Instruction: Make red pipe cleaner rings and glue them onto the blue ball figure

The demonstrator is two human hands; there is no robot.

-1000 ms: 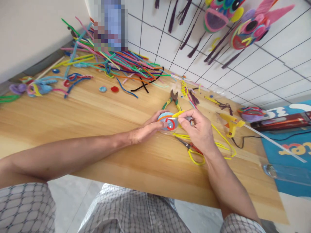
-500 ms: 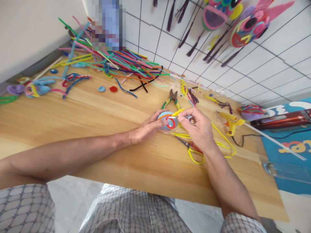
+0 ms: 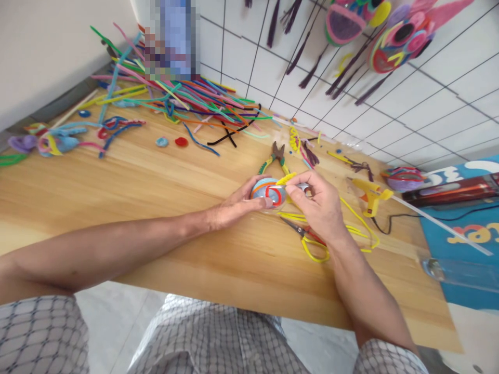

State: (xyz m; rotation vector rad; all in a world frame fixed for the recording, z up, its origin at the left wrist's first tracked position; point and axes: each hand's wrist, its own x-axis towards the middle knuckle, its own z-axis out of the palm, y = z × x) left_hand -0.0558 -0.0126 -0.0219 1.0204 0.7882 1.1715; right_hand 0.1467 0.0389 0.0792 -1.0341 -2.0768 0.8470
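My left hand (image 3: 241, 203) is closed around a light-blue ball wound in pipe cleaner (image 3: 260, 188), its thumb along the near side. An orange line and a red ring (image 3: 278, 196) mark the ball, and a coiled yellow pipe cleaner piece (image 3: 286, 179) sits at its upper right edge. Pinched in my right hand (image 3: 317, 200) is a slim silver tool (image 3: 277, 187), its tip lying over the ball; the fingers hide its exact kind. Just beyond the ball lie green-and-yellow pliers (image 3: 277, 153). Scissors with yellow-edged handles (image 3: 314, 249) rest below my right hand.
Loose pipe cleaners (image 3: 210, 104) heap at the back left. A yellow glue gun (image 3: 370, 195) with a white stick lies at right, near a purple wrapped ball (image 3: 403, 178). Yellow pipe cleaners (image 3: 360, 234) curve beside my right wrist. Decorated masks (image 3: 346, 23) hang on the tiled wall.
My left thumb has slid down along the ball, showing more of the red ring. My right hand and the silver tool stay almost where they were.
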